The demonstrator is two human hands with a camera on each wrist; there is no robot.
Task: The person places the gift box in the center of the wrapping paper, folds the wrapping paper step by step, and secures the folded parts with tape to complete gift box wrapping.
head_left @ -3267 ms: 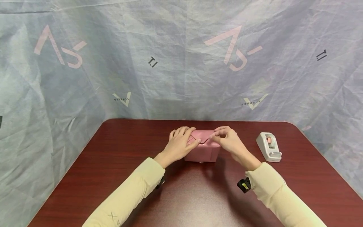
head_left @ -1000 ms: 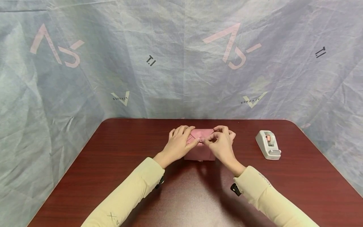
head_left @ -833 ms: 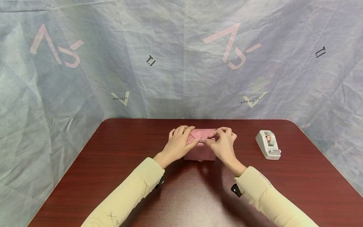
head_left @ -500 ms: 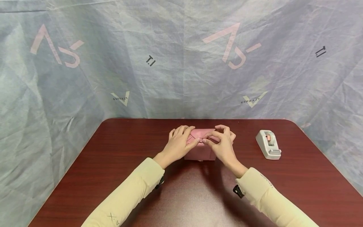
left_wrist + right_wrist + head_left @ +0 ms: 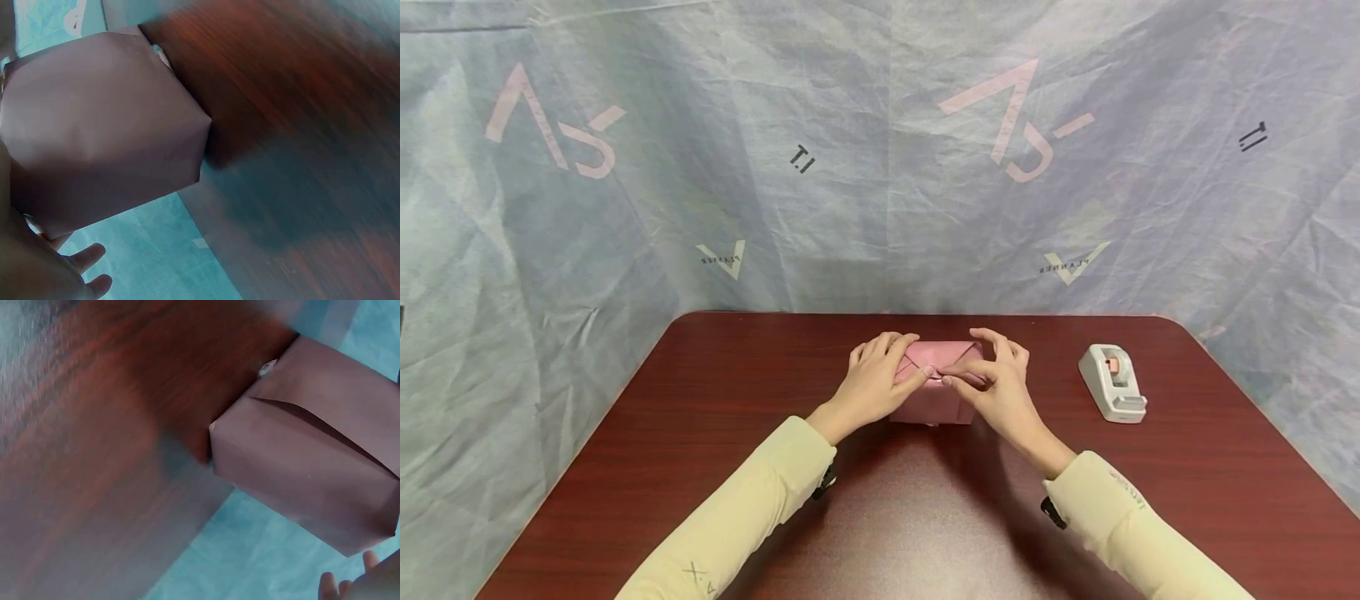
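A box wrapped in pink paper [image 5: 928,406] stands on the table between both hands. On its top, folds meet in a pointed flap [image 5: 938,353] whose tip faces me. My left hand [image 5: 871,382] holds the box from the left, fingers draped over the top and thumb by the flap's tip. My right hand [image 5: 1006,385] pinches at the front edge beside that tip, index finger and thumb close together, the other fingers raised over the right side. In the right wrist view, a long paper edge [image 5: 325,428] gapes along the wrapped box [image 5: 281,440].
A white tape dispenser [image 5: 1105,385] with a roll in it stands to the right of the hands. The dark red wooden table [image 5: 722,392] ends at a grey-blue printed cloth [image 5: 850,208] hanging behind it.
Since 3.3 seconds ago, my right hand has moved from the flap's right side in to its tip. In the last half second its wrist has swung slightly right. The left hand has stayed put.
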